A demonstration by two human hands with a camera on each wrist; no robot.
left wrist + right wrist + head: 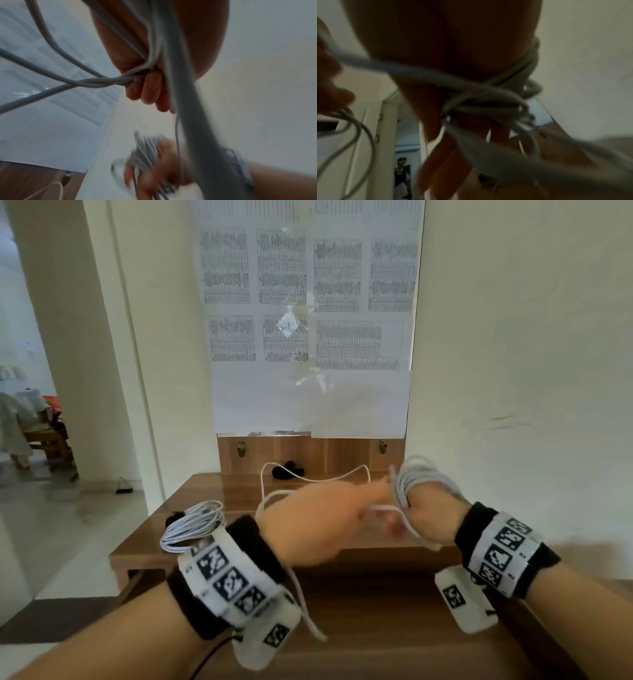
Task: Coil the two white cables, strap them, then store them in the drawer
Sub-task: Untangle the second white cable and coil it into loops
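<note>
One white cable point(418, 478) is wound in several turns around my right hand point(428, 510), which is raised above the wooden table point(376, 628); the turns cross its palm point(471, 92). My left hand point(378, 496), blurred, sits just left of that coil and grips loose strands of the same cable point(96, 81) in curled fingers point(150, 89). A slack loop point(342, 478) arcs behind the hands, and a tail point(303, 597) hangs past my left wrist. The second white cable point(191, 525) lies coiled on the table's left side. A black strap point(287, 470) lies at the back.
A wooden box point(308, 451) with two metal latches stands against the wall at the table's back edge. A small dark piece point(173, 517) lies beside the coiled cable. Papers cover the wall above. A doorway opens on the left, beyond the table's left edge.
</note>
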